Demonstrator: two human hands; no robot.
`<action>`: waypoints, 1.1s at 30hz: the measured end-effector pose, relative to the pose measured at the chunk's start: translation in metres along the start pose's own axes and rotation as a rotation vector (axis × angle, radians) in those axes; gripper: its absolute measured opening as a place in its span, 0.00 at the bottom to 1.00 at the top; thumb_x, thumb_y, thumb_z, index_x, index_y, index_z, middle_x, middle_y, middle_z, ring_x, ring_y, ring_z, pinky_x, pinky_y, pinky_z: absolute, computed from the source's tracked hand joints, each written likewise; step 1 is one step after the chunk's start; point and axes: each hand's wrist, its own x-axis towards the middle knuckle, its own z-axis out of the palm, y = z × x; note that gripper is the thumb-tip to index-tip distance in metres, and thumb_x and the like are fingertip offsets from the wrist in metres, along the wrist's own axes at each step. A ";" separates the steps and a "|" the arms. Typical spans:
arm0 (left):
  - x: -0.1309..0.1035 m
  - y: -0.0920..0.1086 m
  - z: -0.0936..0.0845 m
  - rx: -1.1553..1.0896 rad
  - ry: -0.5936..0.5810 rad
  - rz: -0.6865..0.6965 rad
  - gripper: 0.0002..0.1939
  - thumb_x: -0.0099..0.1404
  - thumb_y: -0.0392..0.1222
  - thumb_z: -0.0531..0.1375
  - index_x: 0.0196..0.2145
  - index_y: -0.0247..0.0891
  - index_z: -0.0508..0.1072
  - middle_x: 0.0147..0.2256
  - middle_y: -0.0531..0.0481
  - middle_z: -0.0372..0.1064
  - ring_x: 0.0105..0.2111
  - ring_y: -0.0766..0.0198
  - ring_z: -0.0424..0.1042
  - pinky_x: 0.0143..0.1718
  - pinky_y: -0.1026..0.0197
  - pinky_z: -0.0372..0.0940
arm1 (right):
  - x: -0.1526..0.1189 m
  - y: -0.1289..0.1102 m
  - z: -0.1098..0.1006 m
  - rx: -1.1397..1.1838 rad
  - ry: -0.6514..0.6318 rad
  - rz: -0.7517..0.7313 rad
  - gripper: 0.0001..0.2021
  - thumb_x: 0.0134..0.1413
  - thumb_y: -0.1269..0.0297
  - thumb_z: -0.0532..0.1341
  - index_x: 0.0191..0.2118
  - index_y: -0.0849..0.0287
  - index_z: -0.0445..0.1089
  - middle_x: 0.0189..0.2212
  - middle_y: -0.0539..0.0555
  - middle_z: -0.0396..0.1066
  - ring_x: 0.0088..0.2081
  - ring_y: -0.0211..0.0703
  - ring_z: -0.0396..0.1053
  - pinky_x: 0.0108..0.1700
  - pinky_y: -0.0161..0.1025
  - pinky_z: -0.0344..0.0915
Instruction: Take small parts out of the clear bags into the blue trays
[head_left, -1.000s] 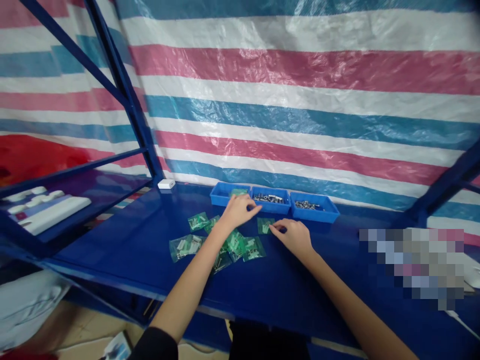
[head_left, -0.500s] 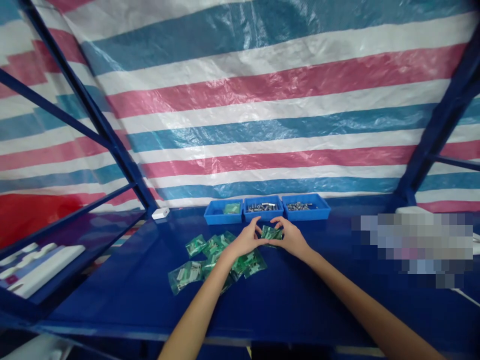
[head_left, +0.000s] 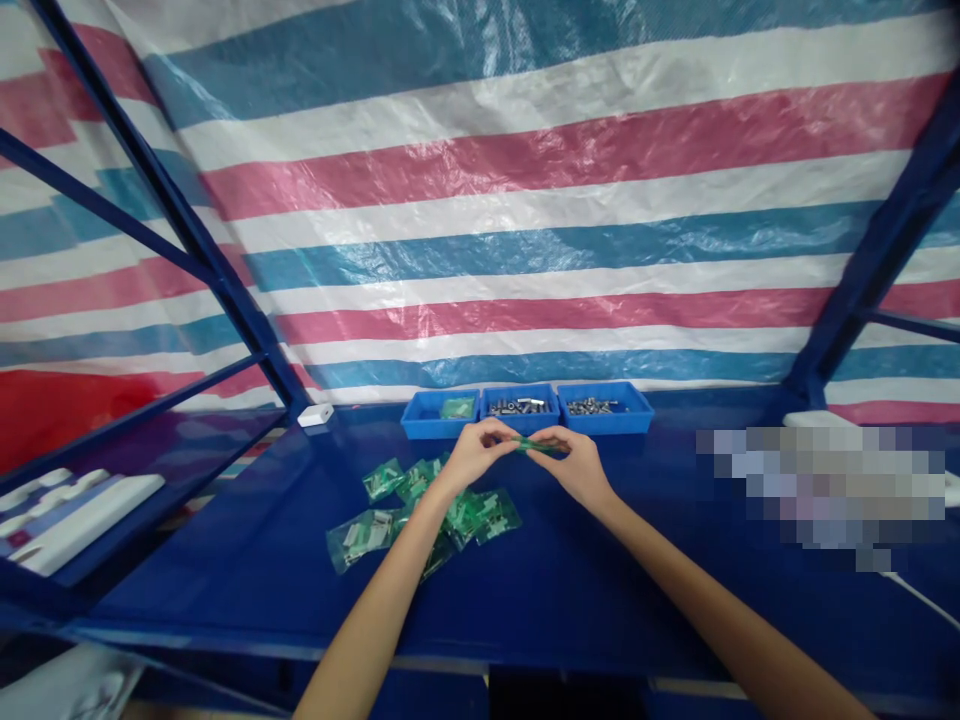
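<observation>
Between my two hands, above the blue table (head_left: 600,600), is a small green plastic bag (head_left: 531,444), seen almost edge-on. My left hand (head_left: 480,452) pinches its left end, and my right hand (head_left: 574,462) pinches its right end. What the held bag contains cannot be made out from this angle. Left of and below my hands lies a loose pile of green plastic bags (head_left: 491,515) with small metal and pale parts inside. My left forearm covers part of that pile.
Along the back stand three blue bins: the left bin (head_left: 435,430) holds a green bag, while the middle bin (head_left: 520,420) and right bin (head_left: 637,415) hold small metal parts. A white box (head_left: 315,414) sits at the back left. A blurred patch (head_left: 832,490) covers the right side.
The held bag has tipped from showing its flat face to nearly edge-on. Both hands have risen slightly and still grip it. The view has shifted a little.
</observation>
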 end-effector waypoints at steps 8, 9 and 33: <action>-0.002 0.004 0.007 0.062 0.051 0.049 0.09 0.55 0.39 0.62 0.35 0.38 0.76 0.34 0.47 0.74 0.36 0.61 0.71 0.36 0.61 0.62 | -0.003 -0.014 -0.005 -0.097 0.094 -0.173 0.05 0.49 0.62 0.62 0.29 0.55 0.74 0.32 0.53 0.75 0.36 0.44 0.72 0.39 0.41 0.67; -0.002 0.006 0.008 0.069 0.057 0.058 0.08 0.55 0.37 0.62 0.34 0.38 0.77 0.34 0.47 0.74 0.37 0.61 0.71 0.36 0.60 0.63 | -0.003 -0.014 -0.007 -0.106 0.098 -0.186 0.04 0.50 0.62 0.62 0.29 0.54 0.74 0.34 0.53 0.75 0.38 0.45 0.71 0.42 0.42 0.66; 0.006 -0.044 -0.081 0.366 0.816 -0.375 0.18 0.63 0.43 0.49 0.44 0.31 0.72 0.38 0.42 0.75 0.37 0.59 0.74 0.40 0.61 0.64 | -0.010 -0.017 0.001 0.173 -0.242 0.205 0.19 0.50 0.54 0.60 0.45 0.58 0.64 0.22 0.49 0.72 0.23 0.39 0.70 0.30 0.38 0.68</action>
